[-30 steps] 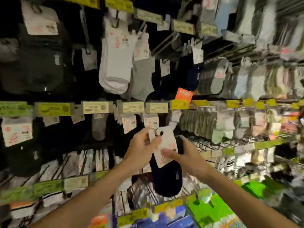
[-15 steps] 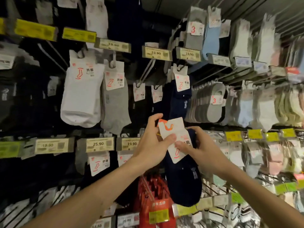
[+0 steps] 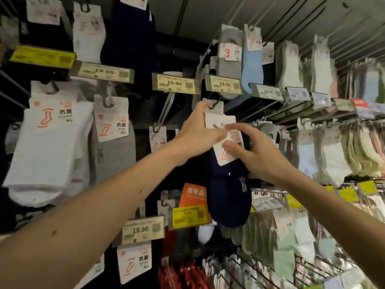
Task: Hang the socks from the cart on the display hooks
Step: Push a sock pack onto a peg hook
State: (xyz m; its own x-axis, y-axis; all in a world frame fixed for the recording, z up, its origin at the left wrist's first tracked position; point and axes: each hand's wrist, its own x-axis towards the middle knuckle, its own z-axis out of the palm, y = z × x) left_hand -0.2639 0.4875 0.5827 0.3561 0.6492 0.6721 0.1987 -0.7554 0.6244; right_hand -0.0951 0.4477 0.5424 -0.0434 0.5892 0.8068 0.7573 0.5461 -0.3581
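1. Socks: navy knit pair (image 3: pixel 229 195), soft, with a rounded toe, hangs below a stiff white card header (image 3: pixel 216 117) printed with a red foot outline; the header's hole sits at the wire hook (image 3: pixel 216 104).
2. Left hand (image 3: pixel 198 134) pinches the header's top; right hand (image 3: pixel 254 151) grasps its lower part.
3. Price tag (image 3: pixel 175 83) above reads "19.90".

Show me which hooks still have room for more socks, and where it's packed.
Room: the long hook under the middle price tag, between the grey socks and the navy socks; it shows one card and mostly bare wire. Packed: the pale sock rows on the right.
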